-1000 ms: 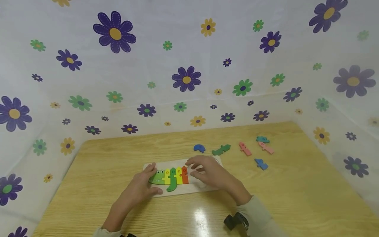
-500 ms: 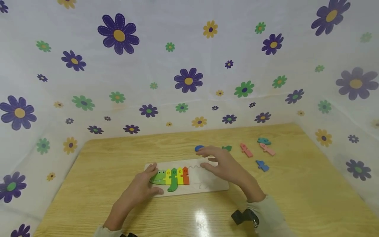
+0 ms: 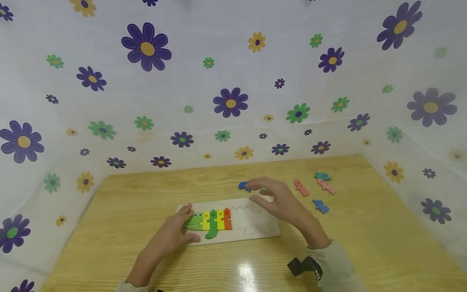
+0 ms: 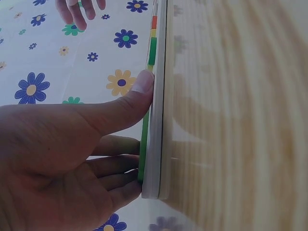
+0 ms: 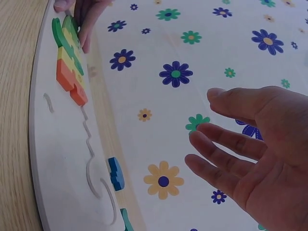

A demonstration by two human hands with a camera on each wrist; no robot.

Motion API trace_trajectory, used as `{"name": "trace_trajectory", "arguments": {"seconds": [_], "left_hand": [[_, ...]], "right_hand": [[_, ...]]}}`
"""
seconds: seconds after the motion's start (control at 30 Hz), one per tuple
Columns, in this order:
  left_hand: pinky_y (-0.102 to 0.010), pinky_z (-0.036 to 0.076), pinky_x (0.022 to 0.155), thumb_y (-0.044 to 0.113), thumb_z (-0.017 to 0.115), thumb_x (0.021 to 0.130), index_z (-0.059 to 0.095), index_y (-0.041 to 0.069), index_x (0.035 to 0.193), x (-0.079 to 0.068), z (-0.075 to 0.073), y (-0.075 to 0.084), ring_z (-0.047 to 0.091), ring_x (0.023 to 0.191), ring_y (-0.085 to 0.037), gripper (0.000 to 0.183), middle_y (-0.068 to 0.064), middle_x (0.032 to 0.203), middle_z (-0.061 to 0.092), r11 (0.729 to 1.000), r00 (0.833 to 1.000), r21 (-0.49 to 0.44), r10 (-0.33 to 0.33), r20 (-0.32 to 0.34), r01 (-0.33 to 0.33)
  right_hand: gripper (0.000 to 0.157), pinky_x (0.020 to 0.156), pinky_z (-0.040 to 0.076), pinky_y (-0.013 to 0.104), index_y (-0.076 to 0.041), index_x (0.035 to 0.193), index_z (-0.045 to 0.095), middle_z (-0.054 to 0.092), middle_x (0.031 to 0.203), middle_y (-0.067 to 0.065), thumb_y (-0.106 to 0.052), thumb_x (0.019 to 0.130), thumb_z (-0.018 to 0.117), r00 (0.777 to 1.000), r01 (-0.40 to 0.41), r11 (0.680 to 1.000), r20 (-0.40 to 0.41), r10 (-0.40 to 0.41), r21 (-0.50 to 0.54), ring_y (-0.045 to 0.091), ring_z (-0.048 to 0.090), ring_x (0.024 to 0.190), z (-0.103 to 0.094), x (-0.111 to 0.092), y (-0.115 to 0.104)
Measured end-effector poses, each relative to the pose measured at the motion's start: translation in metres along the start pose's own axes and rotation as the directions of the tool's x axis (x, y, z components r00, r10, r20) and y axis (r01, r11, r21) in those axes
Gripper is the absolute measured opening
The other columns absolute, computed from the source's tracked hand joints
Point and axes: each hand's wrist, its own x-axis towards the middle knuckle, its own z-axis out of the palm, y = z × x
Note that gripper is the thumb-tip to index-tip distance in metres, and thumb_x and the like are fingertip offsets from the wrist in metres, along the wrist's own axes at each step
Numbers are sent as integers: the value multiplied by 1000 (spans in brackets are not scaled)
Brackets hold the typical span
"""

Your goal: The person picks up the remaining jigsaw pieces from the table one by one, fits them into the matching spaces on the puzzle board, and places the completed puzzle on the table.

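On the table lies a pale wooden puzzle board (image 3: 255, 221) with an outline drawn on its bare right part. Fitted on its left part are a green crocodile head (image 3: 194, 222), two yellow pieces, a green piece with a leg (image 3: 213, 225) and an orange piece (image 3: 226, 219). My left hand (image 3: 174, 229) rests on the board's left end, thumb near the front edge, fingers by the head; in the left wrist view the thumb (image 4: 127, 103) touches the board. My right hand (image 3: 282, 202) hovers above the board's far right corner, fingers apart and holding nothing.
Behind the board lie a blue piece (image 3: 243, 186) and a green piece (image 3: 265, 190), both partly covered by my right hand. Farther right are a red-pink piece (image 3: 301, 187), a light pink one (image 3: 326, 186), a teal one (image 3: 322, 176) and a blue one (image 3: 320, 206). Flowered cloth (image 3: 164, 101) surrounds the table.
My right hand has moved right and away from the orange piece, toward the board's far right corner, uncovering the drawn outline. My left hand stays on the board.
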Motion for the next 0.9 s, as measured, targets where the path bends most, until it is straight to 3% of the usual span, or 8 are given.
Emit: {"name": "trace_trajectory", "arguments": {"seconds": [0.23, 0.9], "left_hand": [[-56, 29, 120, 26, 89, 80, 49, -7, 147, 1, 0, -1, 28, 151, -40, 84, -22, 163, 32, 1000, 1000, -6, -3, 8, 3], [-55, 28, 120, 25, 88, 81, 49, -8, 147, -1, -1, 0, 28, 151, -40, 84, -22, 163, 32, 1000, 1000, -15, 2, 0, -2]], "right_hand": [[32, 89, 61, 46, -7, 127, 70, 66, 135, 13, -7, 95, 74, 999, 8, 998, -40, -11, -65, 29, 65, 120, -8, -2, 0], [36, 99, 54, 54, -3, 128, 69, 63, 138, 15, 2, 92, 74, 990, -13, 990, -141, -7, -139, 36, 59, 128, -50, -13, 11]]}}
